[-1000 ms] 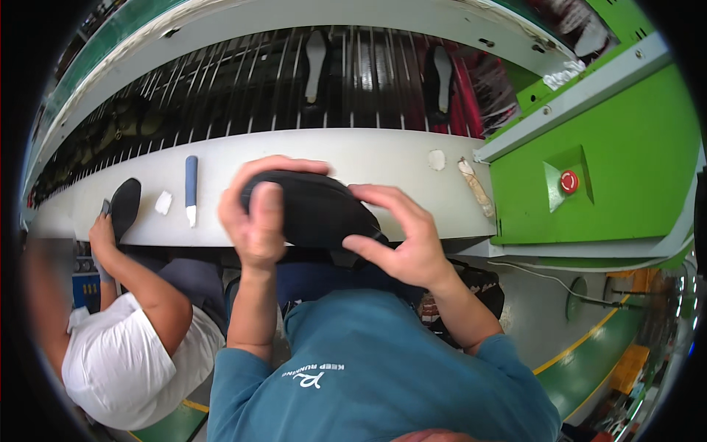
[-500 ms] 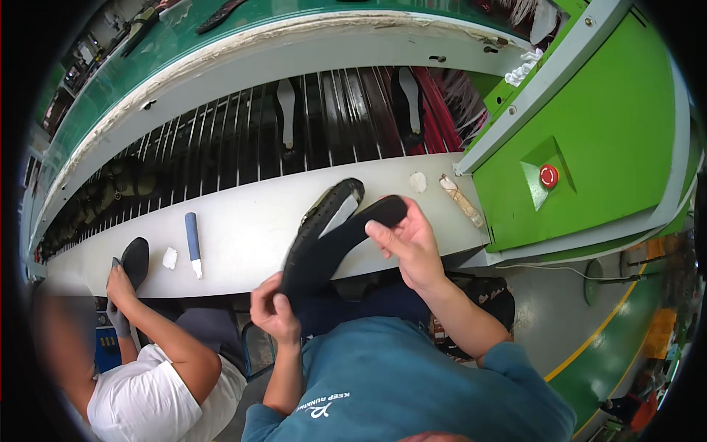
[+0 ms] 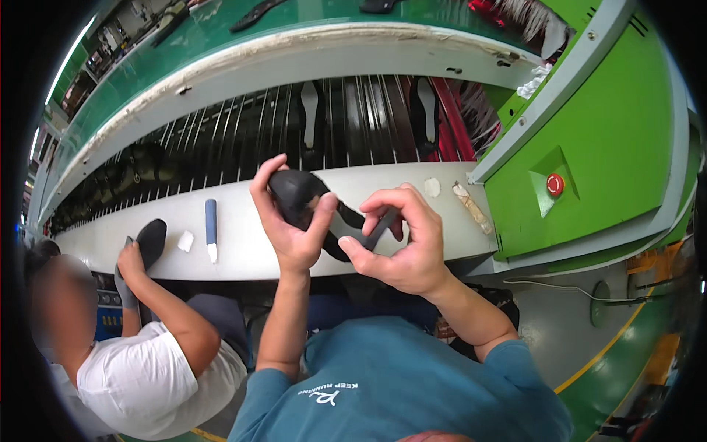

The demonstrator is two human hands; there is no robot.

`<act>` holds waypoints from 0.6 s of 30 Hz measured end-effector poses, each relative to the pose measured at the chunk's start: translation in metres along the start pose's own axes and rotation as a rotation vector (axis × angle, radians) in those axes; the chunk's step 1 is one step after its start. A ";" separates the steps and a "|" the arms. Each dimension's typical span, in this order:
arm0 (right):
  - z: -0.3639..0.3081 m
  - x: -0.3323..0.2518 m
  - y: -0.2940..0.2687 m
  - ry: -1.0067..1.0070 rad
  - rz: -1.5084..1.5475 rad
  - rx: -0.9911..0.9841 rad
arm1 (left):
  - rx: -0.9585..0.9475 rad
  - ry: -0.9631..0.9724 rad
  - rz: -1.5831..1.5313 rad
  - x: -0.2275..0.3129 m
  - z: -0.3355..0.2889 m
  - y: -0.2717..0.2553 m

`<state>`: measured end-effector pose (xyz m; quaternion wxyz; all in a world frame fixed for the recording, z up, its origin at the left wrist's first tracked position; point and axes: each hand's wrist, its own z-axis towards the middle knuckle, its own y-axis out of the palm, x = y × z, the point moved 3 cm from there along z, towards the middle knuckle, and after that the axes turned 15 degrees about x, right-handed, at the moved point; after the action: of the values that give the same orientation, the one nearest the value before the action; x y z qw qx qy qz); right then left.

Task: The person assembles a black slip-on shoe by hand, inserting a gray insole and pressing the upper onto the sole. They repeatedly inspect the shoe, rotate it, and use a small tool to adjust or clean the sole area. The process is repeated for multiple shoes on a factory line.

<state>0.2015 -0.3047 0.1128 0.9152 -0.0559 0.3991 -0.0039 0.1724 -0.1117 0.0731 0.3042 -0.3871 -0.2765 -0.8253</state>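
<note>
My left hand (image 3: 287,239) is closed round the wide end of a black shoe sole (image 3: 296,193), thumb on its upper face and fingers along its far edge. The sole is held tilted over the white ledge. A grey strip shows along its middle. At the other end, my right hand (image 3: 405,247) pinches the dark grey end of a thin insole (image 3: 381,230) between thumb and fingers. The insole appears bent up there. My fingers hide part of where the two pieces meet.
A blue-handled marker-like tool (image 3: 211,230) and a white scrap (image 3: 185,241) lie left on the ledge (image 3: 250,250). A wrapped stick (image 3: 472,208) and white disc (image 3: 432,187) lie right. Beyond, rollers carry two soles (image 3: 309,118). A co-worker (image 3: 158,361) at left holds another sole. A red button (image 3: 554,185) sits on the green machine.
The sole has come up off the ledge into my left hand, which moved up and away. My right hand now pinches the insole's end closer to the sole. The view has shifted slightly.
</note>
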 end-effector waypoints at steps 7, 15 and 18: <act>-0.006 0.010 -0.001 -0.023 -0.030 0.076 | -0.107 0.287 0.175 0.022 0.006 0.009; 0.007 0.012 0.004 -0.149 -0.048 0.096 | -0.149 0.181 0.188 0.013 0.013 0.005; 0.007 0.014 0.009 -0.186 -0.063 0.123 | -0.169 0.145 0.162 0.010 0.017 0.004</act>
<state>0.2159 -0.2956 0.1070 0.9493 -0.0122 0.3097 -0.0518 0.1779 -0.1052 0.0917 0.3551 -0.3719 -0.1510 -0.8443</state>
